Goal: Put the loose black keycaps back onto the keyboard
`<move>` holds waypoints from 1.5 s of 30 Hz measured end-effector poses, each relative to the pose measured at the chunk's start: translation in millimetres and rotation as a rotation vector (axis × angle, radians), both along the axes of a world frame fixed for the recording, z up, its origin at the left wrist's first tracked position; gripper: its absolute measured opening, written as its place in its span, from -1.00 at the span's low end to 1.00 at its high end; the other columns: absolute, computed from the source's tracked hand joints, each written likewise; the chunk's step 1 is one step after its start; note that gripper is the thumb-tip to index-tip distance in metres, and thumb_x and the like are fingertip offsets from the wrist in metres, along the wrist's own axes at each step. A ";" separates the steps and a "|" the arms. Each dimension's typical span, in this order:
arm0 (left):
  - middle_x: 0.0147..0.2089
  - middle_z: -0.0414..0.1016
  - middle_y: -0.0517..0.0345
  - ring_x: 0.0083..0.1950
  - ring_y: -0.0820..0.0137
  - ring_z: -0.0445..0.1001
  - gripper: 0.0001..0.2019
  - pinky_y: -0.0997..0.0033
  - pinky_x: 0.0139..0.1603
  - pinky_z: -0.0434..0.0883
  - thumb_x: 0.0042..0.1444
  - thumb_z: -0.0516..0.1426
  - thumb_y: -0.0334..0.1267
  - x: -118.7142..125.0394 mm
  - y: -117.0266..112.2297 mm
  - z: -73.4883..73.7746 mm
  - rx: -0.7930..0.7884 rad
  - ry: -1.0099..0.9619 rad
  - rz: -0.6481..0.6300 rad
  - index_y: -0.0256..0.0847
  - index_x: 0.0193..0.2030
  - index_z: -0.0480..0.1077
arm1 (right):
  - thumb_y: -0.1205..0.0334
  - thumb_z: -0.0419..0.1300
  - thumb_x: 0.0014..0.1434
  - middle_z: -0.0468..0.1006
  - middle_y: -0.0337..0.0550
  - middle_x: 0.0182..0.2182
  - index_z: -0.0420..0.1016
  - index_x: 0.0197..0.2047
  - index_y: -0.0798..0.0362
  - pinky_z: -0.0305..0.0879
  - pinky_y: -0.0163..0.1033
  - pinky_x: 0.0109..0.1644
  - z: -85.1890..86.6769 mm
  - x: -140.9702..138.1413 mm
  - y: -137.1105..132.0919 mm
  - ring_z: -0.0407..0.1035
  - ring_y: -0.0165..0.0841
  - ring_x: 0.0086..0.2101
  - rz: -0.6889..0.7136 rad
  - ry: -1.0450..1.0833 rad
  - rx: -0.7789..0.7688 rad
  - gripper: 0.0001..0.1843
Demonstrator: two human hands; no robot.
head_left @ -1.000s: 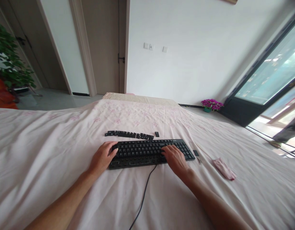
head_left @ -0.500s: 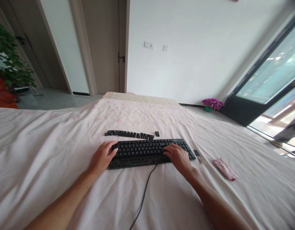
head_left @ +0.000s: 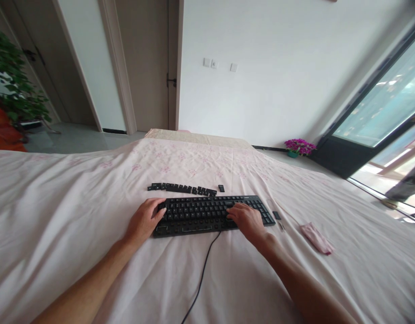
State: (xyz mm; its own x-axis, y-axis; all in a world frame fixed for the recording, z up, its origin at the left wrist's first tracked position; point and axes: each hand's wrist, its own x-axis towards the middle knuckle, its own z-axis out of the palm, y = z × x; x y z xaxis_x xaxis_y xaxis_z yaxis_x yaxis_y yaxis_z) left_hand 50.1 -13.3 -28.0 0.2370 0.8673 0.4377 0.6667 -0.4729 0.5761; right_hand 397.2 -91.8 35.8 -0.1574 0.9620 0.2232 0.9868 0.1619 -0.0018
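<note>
Head camera: a black keyboard lies flat on a pale pink bedsheet, between the two hands and set crosswise to the person. Most of its keys stand in their rows, while along the near edge the bare base shows, with stubs and thin pale outlines. A black cable runs from the near edge down the sheet toward the person.

The left hand is at the keyboard's left end, thumb on top and fingers round the far corner, partly closed, with hold of that end. The right hand rests over the right part of the keyboard, palm down, fingers bent and close together, their tips at the keys just left of the number pad; whether they pinch a key I cannot tell, since the hand itself covers the spot.

Just beyond the far edge, a jagged line of loose keys lies on the sheet, and one single key lies a little apart at its right end. Just beside the keyboard's right end are a small black piece and a thin tool, perhaps tweezers. Farther right lies a crumpled pink cloth. Past the bed, purple flowers stand by the wall.
</note>
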 end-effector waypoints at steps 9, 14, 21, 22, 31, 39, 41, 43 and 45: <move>0.05 0.43 0.08 0.09 0.28 0.38 -0.69 0.21 0.17 0.32 0.19 0.01 -0.15 -0.1 -0.9 0.3 0.008 0.006 0.001 -0.15 0.03 0.36 | 0.17 0.10 0.25 0.53 -0.22 -0.31 0.58 -0.17 -0.06 0.22 -0.32 -0.22 -3.7 7.4 2.4 0.41 -0.37 -0.27 0.037 0.147 0.011 -0.77; 0.05 0.42 0.07 0.08 0.29 0.38 -0.68 0.22 0.16 0.32 0.19 0.02 -0.15 0.2 -1.4 1.7 -0.008 0.009 0.002 -0.16 0.04 0.36 | 0.19 0.11 0.25 0.52 -0.22 -0.34 0.59 -0.22 -0.04 0.22 -0.32 -0.23 -3.9 8.9 5.7 0.40 -0.38 -0.28 0.085 0.145 0.005 -0.79; 0.05 0.42 0.08 0.09 0.29 0.38 -0.68 0.22 0.16 0.32 0.20 0.01 -0.14 0.6 -1.9 2.2 -0.008 0.017 -0.009 -0.15 0.04 0.36 | 0.22 0.10 0.26 0.47 -0.21 -0.39 0.56 -0.26 -0.01 0.16 -0.32 -0.27 -2.0 6.5 5.8 0.36 -0.36 -0.29 0.133 0.052 -0.011 -0.81; 0.05 0.42 0.08 0.09 0.29 0.38 -0.68 0.22 0.16 0.31 0.20 0.01 -0.15 0.6 -1.7 2.2 -0.006 0.020 -0.008 -0.16 0.04 0.36 | 0.22 0.10 0.26 0.47 -0.20 -0.40 0.56 -0.27 0.00 0.15 -0.32 -0.27 -1.6 6.5 5.6 0.35 -0.36 -0.29 0.139 0.043 -0.017 -0.80; 0.05 0.42 0.08 0.08 0.29 0.38 -0.69 0.22 0.15 0.32 0.20 0.01 -0.14 0.4 -1.2 1.5 0.002 0.018 -0.005 -0.14 0.03 0.36 | 0.25 -0.02 0.31 0.48 -0.17 -0.39 0.56 -0.23 -0.01 0.19 -0.32 -0.28 3.3 6.0 0.1 0.36 -0.38 -0.36 0.146 0.147 -0.060 -0.70; 0.05 0.42 0.08 0.09 0.29 0.38 -0.68 0.23 0.16 0.31 0.19 0.01 -0.14 0.6 -2.2 2.5 -0.005 0.017 -0.004 -0.16 0.03 0.36 | 0.25 0.10 0.21 0.55 -0.18 -0.27 0.58 -0.18 -0.01 0.25 -0.28 -0.12 -0.4 12.0 6.4 0.43 -0.32 -0.23 0.051 0.244 -0.055 -0.77; 0.05 0.42 0.09 0.09 0.29 0.38 -0.69 0.23 0.16 0.31 0.19 0.01 -0.14 0.5 -2.0 1.9 -0.003 0.015 -0.002 -0.15 0.03 0.36 | 0.24 0.10 0.21 0.55 -0.18 -0.28 0.59 -0.19 0.00 0.26 -0.27 -0.12 -2.5 14.4 6.8 0.43 -0.32 -0.24 0.045 0.252 -0.043 -0.78; 0.06 0.42 0.09 0.09 0.29 0.38 -0.69 0.23 0.16 0.32 0.19 0.02 -0.14 0.5 -1.9 1.4 -0.002 0.012 -0.002 -0.14 0.04 0.36 | 0.24 0.10 0.22 0.54 -0.18 -0.28 0.59 -0.19 -0.01 0.26 -0.28 -0.14 -4.4 15.9 6.7 0.42 -0.32 -0.25 0.063 0.252 -0.033 -0.78; 0.05 0.42 0.10 0.08 0.30 0.38 -0.69 0.24 0.15 0.32 0.19 0.02 -0.14 0.4 -1.7 1.1 -0.002 0.009 -0.001 -0.14 0.04 0.36 | 0.25 0.10 0.23 0.54 -0.18 -0.29 0.59 -0.19 -0.01 0.26 -0.29 -0.15 -5.4 16.1 6.5 0.42 -0.33 -0.25 0.085 0.239 -0.020 -0.77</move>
State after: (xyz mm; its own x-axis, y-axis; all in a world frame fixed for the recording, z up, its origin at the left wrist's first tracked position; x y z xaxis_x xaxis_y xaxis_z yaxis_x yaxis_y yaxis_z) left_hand 50.5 -15.0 -26.9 0.2419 0.8680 0.4336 0.6714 -0.4724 0.5710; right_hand 413.3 -85.3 30.4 -0.1826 0.9523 0.2447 0.9408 0.2415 -0.2379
